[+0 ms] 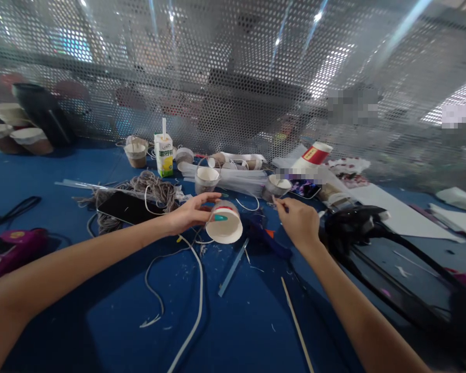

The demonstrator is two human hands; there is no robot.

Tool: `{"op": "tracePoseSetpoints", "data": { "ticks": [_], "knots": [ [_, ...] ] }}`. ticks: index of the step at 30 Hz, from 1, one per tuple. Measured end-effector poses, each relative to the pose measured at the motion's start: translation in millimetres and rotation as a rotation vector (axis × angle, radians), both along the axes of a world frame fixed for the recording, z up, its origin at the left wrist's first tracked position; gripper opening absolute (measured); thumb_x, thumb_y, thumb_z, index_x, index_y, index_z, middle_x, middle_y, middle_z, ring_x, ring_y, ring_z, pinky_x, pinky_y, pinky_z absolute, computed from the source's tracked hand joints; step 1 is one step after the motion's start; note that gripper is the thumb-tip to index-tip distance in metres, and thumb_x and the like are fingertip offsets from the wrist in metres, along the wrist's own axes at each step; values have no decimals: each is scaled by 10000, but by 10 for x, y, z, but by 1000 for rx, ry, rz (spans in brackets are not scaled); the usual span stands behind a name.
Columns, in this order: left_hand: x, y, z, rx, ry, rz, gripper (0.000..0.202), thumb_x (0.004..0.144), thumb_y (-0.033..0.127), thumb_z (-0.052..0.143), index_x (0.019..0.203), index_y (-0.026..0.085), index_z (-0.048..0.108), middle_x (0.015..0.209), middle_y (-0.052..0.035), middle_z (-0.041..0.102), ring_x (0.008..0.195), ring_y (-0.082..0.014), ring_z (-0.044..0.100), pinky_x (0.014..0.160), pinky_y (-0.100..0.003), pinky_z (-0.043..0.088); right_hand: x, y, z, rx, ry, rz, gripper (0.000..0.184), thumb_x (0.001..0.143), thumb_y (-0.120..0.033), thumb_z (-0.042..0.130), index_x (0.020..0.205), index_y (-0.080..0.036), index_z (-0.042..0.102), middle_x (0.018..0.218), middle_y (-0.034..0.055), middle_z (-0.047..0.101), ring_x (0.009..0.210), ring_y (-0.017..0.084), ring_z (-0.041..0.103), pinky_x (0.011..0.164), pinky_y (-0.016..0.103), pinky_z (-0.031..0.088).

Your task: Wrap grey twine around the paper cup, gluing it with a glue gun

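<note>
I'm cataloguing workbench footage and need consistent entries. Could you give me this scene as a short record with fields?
Left hand: holds a paper cup, open mouth toward the camera
Right hand: fingers drawn together near a second cup; contact unclear
Near side: white cord, thin stick
Beyond left forearm: gray yarn, drink carton with straw
Surface: blue table
Backdrop: perforated panel

From the lower left the left arm (pixel 100 243) is stretched inward, the left hand (pixel 189 214) closed in a light grip, while from the lower right the right arm (pixel 345 295) is extended forward, the right hand (pixel 300 220) held back-upward, its fingers (pixel 282 208) bent.
</note>
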State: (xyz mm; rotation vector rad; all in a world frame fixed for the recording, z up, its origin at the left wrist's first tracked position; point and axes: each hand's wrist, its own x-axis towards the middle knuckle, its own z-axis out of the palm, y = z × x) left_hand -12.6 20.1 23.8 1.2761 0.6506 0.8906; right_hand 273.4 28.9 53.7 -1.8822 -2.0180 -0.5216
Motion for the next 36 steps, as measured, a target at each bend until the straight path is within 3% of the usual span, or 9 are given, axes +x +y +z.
{"op": "tracePoseSetpoints", "data": {
  "ticks": [6,9,11,14,16,20,24,29,36],
  "knots": [
    [37,-42,-246,365,67,106,852,586,213,782,1343,256,392,1397,-143,448,1335,-335,449,1038,-555,457,-312,-38,79,-91,113,195,305,924,-305,517,787,-177,758,676,71,756,622,223,692,608,295,441],
    [22,-58,-293,466,90,188,836,624,232,751,1360,252,357,1399,-147,441,1346,-336,434,1064,-567,434,-467,-32,154,-124,166,298,282,938,-323,508,940,-179,750,824,60,781,703,203,707,658,285,486],
    [8,-73,-285,524,127,233,834,643,223,726,1377,246,331,1407,-150,427,1354,-336,420,1072,-556,430,-544,-99,193,-35,218,398,299,949,-337,484,1028,-162,713,990,92,768,872,234,697,735,322,502],
    [-5,-101,-252,650,203,283,827,655,203,701,1389,225,320,1386,-153,424,1332,-328,438,1092,-545,409,-627,-342,215,151,307,627,222,952,-283,459,986,-174,650,1076,111,738,974,247,639,823,387,490],
    [-3,-119,-240,749,243,334,829,654,206,701,1390,213,323,1353,-150,440,1307,-327,451,1106,-554,385,-677,-553,200,101,311,796,133,937,-227,466,937,-206,598,1111,87,728,959,226,608,850,397,483],
    [18,-155,-242,884,320,450,837,652,221,709,1393,215,318,1316,-140,473,1242,-324,477,1081,-560,398,-790,-869,106,-122,295,959,130,912,-192,480,995,-204,578,1104,95,714,951,222,560,804,377,507],
    [31,-182,-233,976,393,524,819,659,251,723,1376,211,330,1319,-143,488,1212,-324,489,1046,-538,425,-859,-936,-6,-182,315,928,278,918,-190,459,1171,-167,573,930,86,708,899,225,564,786,384,522],
    [34,-197,-214,1022,431,582,785,682,279,718,1365,203,339,1305,-146,507,1208,-322,492,1035,-528,421,-821,-914,-27,-43,332,863,362,897,-154,449,1242,-180,558,901,70,689,862,220,581,742,370,514],
    [20,-203,-208,1016,467,603,808,673,259,716,1381,232,328,1308,-126,521,1221,-324,482,1046,-537,406,-733,-883,-6,194,196,747,232,860,-154,470,1001,-182,652,854,77,700,784,224,562,675,375,444]
  ]
}}
